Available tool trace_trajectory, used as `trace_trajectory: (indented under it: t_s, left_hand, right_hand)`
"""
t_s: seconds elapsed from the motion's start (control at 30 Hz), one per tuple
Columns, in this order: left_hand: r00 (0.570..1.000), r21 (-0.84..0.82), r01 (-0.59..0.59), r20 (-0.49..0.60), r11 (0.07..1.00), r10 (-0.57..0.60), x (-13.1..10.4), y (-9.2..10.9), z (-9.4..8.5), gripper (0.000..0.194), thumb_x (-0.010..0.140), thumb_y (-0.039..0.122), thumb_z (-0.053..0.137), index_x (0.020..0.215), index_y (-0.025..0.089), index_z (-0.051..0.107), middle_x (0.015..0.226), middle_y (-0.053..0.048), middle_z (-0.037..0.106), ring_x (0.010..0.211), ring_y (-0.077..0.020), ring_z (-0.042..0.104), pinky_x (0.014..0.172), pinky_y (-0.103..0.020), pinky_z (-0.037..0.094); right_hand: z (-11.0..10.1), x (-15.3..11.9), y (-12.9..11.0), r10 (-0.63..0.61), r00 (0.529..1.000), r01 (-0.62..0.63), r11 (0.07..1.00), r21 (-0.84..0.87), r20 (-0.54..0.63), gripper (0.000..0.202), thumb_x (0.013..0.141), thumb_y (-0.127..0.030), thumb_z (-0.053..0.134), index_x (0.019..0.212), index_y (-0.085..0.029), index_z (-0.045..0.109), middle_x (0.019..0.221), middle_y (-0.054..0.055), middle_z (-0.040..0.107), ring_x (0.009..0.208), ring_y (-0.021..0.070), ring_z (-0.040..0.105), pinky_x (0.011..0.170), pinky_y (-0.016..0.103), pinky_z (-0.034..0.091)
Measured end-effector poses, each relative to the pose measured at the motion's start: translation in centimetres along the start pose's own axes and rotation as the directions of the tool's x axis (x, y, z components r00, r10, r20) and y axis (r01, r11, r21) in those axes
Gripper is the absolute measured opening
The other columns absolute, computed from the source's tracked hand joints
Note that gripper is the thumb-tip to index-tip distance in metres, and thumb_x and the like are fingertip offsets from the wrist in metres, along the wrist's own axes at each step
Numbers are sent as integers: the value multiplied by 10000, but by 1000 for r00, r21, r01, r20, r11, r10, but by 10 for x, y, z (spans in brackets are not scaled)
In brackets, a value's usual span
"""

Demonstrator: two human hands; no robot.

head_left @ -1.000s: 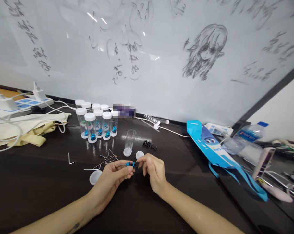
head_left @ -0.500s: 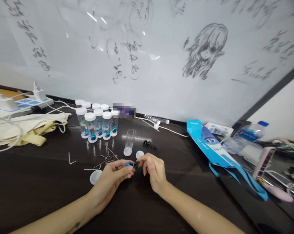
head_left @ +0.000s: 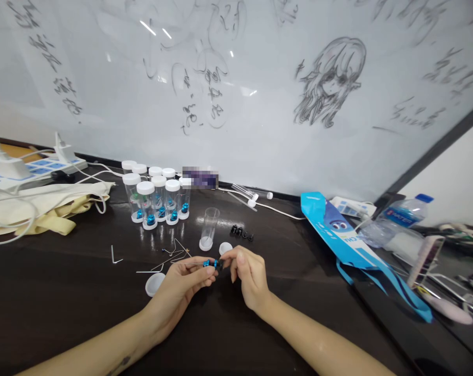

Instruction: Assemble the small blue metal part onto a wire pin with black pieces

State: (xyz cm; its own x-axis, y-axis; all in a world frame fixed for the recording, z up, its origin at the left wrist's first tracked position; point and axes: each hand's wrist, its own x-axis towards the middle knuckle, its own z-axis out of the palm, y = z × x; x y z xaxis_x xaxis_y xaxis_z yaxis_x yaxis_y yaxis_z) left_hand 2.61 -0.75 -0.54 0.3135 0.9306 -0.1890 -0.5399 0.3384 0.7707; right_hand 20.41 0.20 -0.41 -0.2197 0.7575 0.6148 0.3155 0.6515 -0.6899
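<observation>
My left hand [head_left: 184,287] pinches a small blue-and-black cylindrical part [head_left: 207,263] between thumb and fingers. A thin rod sticks out to the left of this part. Curled at its black right end [head_left: 220,265] is my right hand [head_left: 250,277], whose thumb and forefinger close on that end; the exact contact is partly hidden. Just beyond the hands stands an open clear tube [head_left: 210,230] with a white base. A white cap [head_left: 225,249] lies behind the right fingers, and another white cap [head_left: 155,284] is beside my left wrist.
Several capped clear tubes [head_left: 145,206] holding blue parts stand at the back left. Small black pieces [head_left: 241,232] lie in a row. Hex keys [head_left: 115,256] and bent wires [head_left: 176,255] are scattered leftward. A blue bag [head_left: 330,230] and a water bottle [head_left: 409,211] are right.
Almost nothing differs. Both hands keep their hold at the same spot, and the view has shifted very slightly.
</observation>
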Motion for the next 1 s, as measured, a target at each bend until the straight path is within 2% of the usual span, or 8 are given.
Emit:
trace_trajectory:
  t_s: [1.0]
  left_hand:
    - [1000, -4, 10, -15, 1000, -10, -1, 2, 3, 192, 650, 169, 853, 821, 139, 771, 700, -31, 747, 648, -105, 648, 675, -184, 509]
  right_hand:
    - [0, -1, 1, 3, 1000, -3, 1000, 0, 17, 438, 1030, -339, 295, 924, -180, 689, 532, 1, 509, 645, 192, 606, 668, 322, 475]
